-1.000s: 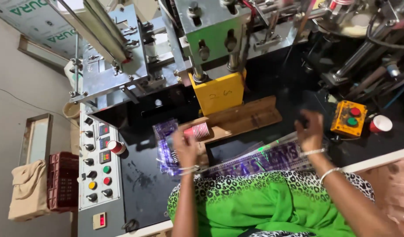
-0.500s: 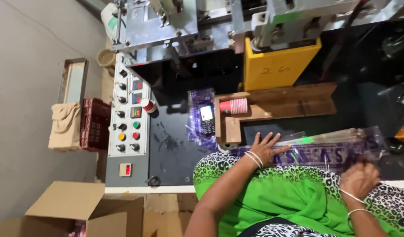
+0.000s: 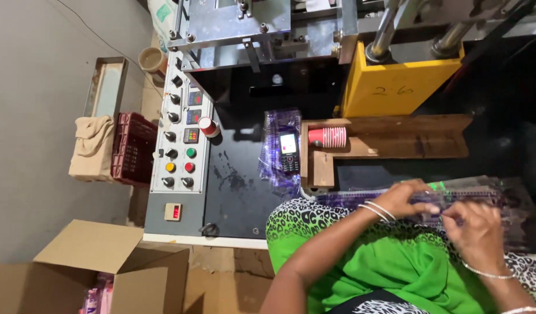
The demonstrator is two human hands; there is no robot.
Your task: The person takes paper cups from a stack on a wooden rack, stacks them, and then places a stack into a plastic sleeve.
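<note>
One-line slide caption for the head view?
Left hand and right hand grip a long clear plastic sleeve beside a wooden tray holding red paper cups.

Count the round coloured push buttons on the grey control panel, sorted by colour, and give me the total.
On the control panel:
Green button: 1
Yellow button: 1
Red button: 1
Total: 3
</note>
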